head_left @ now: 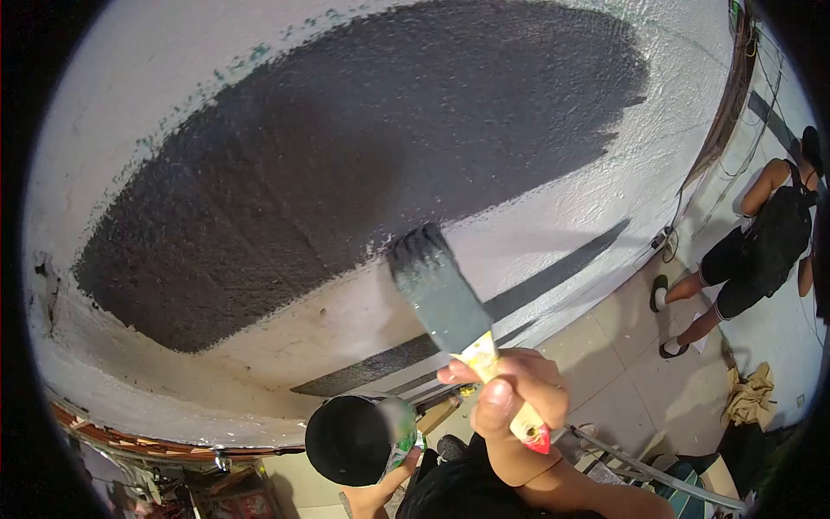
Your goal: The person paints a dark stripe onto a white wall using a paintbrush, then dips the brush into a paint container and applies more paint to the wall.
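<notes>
My right hand (510,389) grips the pale handle of a wide paintbrush (443,298), its fingers closed round it. Dark grey paint coats the brush, and its bristle tips are at the lower edge of a large dark painted patch (363,138) on the white wall (346,320). Low on the left, my left hand (393,484) holds a paint can (406,424) by its side. The can's inside looks black, and how much paint it holds cannot be made out. Some fingers of the left hand are hidden behind the can.
Lower on the wall runs a dark painted stripe (553,281). At the right, another person (769,233) in dark clothes stands on the tiled floor (605,355). Crumpled brown paper (750,394) lies at lower right. Cables (761,130) hang along the far wall.
</notes>
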`<state>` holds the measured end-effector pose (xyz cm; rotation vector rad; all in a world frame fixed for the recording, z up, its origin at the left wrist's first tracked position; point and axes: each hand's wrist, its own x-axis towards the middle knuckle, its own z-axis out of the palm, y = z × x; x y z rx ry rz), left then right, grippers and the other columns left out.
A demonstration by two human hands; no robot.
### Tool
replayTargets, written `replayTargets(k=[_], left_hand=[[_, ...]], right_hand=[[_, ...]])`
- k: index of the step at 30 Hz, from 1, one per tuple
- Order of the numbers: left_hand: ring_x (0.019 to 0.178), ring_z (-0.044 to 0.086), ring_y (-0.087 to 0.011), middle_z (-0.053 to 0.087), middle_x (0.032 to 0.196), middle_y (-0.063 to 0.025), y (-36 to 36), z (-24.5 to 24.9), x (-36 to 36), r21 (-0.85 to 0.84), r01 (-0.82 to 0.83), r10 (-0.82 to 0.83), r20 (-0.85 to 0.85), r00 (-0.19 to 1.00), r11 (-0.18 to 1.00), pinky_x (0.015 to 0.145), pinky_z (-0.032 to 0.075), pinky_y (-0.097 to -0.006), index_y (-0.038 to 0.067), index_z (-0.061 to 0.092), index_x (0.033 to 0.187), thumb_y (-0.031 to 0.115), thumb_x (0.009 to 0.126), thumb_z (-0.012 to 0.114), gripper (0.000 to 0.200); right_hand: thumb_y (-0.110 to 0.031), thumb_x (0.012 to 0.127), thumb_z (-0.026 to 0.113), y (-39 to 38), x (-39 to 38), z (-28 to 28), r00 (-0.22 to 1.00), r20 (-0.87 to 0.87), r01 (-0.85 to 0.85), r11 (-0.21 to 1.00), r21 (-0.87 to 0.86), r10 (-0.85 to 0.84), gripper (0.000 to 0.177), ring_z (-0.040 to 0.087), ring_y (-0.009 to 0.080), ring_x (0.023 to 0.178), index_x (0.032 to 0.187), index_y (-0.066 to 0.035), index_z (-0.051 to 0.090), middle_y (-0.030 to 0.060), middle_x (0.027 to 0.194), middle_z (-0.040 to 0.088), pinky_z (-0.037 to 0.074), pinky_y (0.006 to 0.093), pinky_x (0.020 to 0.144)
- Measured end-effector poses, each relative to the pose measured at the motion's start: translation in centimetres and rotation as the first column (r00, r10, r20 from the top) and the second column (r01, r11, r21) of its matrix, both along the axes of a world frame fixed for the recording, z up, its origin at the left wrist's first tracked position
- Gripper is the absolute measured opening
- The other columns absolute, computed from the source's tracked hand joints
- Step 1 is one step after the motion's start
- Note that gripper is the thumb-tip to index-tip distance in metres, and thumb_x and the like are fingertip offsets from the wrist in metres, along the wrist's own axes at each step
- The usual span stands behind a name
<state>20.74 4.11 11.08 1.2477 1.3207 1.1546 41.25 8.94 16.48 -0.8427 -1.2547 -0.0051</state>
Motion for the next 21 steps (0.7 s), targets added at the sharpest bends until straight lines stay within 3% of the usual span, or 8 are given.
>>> replayTargets(k=[4, 7, 13, 14, 15, 17, 20, 21], left_hand=[[0.104, 0.064, -0.0267, 0.061, 0.12, -0.0135, -0.1, -1.1, -1.6, 0.027, 0.001, -0.001, -0.015, 1.0, 1.0, 0.093, 0.054, -0.0408, -0.001, 0.045, 0.136, -0.005, 0.054, 0.084, 0.092], [0.105, 0.063, -0.0266, 0.061, 0.121, -0.0139, -0.1, -0.3, -1.8, 0.0, -0.024, 0.024, -0.002, 1.0, 1.0, 0.092, 0.054, -0.041, -0.001, 0.044, 0.137, -0.004, 0.053, 0.085, 0.093], [0.107, 0.062, -0.0274, 0.059, 0.123, -0.0144, 0.3, -0.2, -2.4, -0.02, -0.013, 0.014, 0.051, 0.999, 1.0, 0.094, 0.054, -0.0415, 0.0, 0.043, 0.14, -0.004, 0.053, 0.086, 0.097], [0.108, 0.062, -0.0276, 0.059, 0.124, -0.0145, 0.5, -0.1, -2.4, -0.026, -0.006, 0.007, 0.046, 0.999, 1.0, 0.094, 0.054, -0.0415, 0.0, 0.043, 0.14, -0.005, 0.053, 0.086, 0.098], [0.107, 0.062, -0.0272, 0.06, 0.123, -0.0143, 0.6, -0.3, -2.5, -0.014, 0.0, 0.001, 0.04, 0.999, 1.0, 0.093, 0.054, -0.0411, 0.0, 0.044, 0.139, -0.005, 0.053, 0.086, 0.096], [0.105, 0.063, -0.0264, 0.061, 0.121, -0.0138, 0.9, -0.6, -2.6, 0.008, 0.007, -0.008, 0.029, 1.0, 1.0, 0.093, 0.054, -0.0404, 0.0, 0.046, 0.138, -0.005, 0.054, 0.085, 0.093], [0.101, 0.065, -0.0249, 0.064, 0.116, -0.0126, 1.4, -0.5, -3.0, -0.008, 0.065, -0.065, -0.057, 0.996, 0.998, 0.092, 0.054, -0.0393, 0.0, 0.049, 0.134, -0.006, 0.055, 0.085, 0.087], [0.1, 0.065, -0.0246, 0.064, 0.115, -0.0123, 1.5, -0.3, -3.0, -0.017, 0.056, -0.057, -0.055, 0.997, 0.998, 0.091, 0.054, -0.0391, 0.0, 0.05, 0.133, -0.006, 0.056, 0.085, 0.085]], right_hand=[[-0.003, 0.092, 0.057, -0.1, -1.3, -0.3, 0.986, -0.163, 0.021, 0.999, -0.038, -0.027, 0.017, 0.074, 0.0223, 0.064, 0.078, 0.006, 0.061, 0.0149, 0.074, 0.073, 0.062, 0.0332, 0.06], [-0.018, 0.098, 0.059, 1.9, -1.4, -0.7, 0.878, -0.447, 0.275, 0.945, 0.177, -0.171, 0.033, 0.072, 0.0262, 0.06, 0.081, 0.011, 0.061, 0.0184, 0.07, 0.07, 0.059, 0.0353, 0.052], [-0.032, 0.1, 0.056, 2.5, 0.2, -0.6, 0.844, -0.407, 0.444, 0.88, 0.167, -0.349, 0.047, 0.07, 0.0281, 0.057, 0.082, 0.011, 0.057, 0.0209, 0.071, 0.069, 0.059, 0.0377, 0.055], [-0.015, 0.1, 0.053, 2.5, 0.6, -1.1, 0.911, -0.248, 0.387, 0.894, 0.228, -0.331, 0.023, 0.063, 0.023, 0.049, 0.107, 0.006, 0.045, 0.0213, 0.066, 0.061, 0.055, 0.032, 0.04], [-0.015, 0.1, 0.053, 2.5, -0.1, -1.1, 0.928, -0.206, 0.356, 0.903, 0.241, -0.311, 0.024, 0.064, 0.024, 0.05, 0.109, 0.006, 0.043, 0.0224, 0.064, 0.061, 0.055, 0.0315, 0.04], [-0.015, 0.098, 0.058, 1.4, -1.8, -1.1, 0.94, -0.298, 0.203, 0.974, 0.1, -0.166, 0.03, 0.073, 0.0252, 0.062, 0.078, 0.007, 0.06, 0.0178, 0.072, 0.072, 0.061, 0.0368, 0.06], [-0.009, 0.096, 0.057, 0.0, -2.1, 1.1, 0.997, 0.021, 0.077, 0.996, -0.034, -0.076, 0.024, 0.074, 0.0209, 0.067, 0.078, 0.005, 0.063, 0.0159, 0.073, 0.073, 0.062, 0.0322, 0.062], [-0.008, 0.096, 0.057, 0.3, -2.3, 0.3, 0.998, 0.041, 0.046, 0.997, 0.055, -0.048, 0.018, 0.074, 0.0227, 0.067, 0.089, 0.008, 0.064, 0.0162, 0.071, 0.072, 0.063, 0.034, 0.061]])
